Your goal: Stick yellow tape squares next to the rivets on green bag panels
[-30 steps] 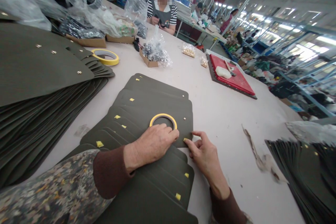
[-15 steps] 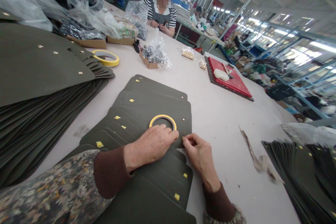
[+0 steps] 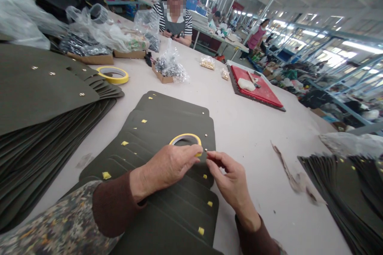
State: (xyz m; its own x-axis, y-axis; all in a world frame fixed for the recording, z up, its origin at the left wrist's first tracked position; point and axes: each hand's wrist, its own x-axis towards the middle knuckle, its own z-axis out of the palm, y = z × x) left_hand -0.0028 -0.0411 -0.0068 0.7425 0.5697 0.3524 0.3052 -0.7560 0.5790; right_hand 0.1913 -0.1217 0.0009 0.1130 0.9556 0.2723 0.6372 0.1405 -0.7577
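Note:
My left hand (image 3: 169, 166) grips a roll of yellow tape (image 3: 185, 140) and tilts it up off the dark green panels. My right hand (image 3: 228, 178) is pinched at the roll's right edge, thumb and forefinger closed on the tape end, which is too small to see clearly. Under both hands lies a fanned row of olive-green leather panels (image 3: 167, 123), each with a small yellow tape square (image 3: 106, 175) and a brass stud.
A tall stack of the same panels (image 3: 38, 103) stands at left, with a second yellow tape roll (image 3: 113, 75) beyond it. Another pile (image 3: 353, 195) lies at right. Bags of hardware (image 3: 169, 65), a red tray (image 3: 257, 87) and a seated person (image 3: 175, 12) are farther back.
My left hand has lifted the tape roll from flat on the panel to tilted. My right hand has risen from the panel edge to pinch at the roll.

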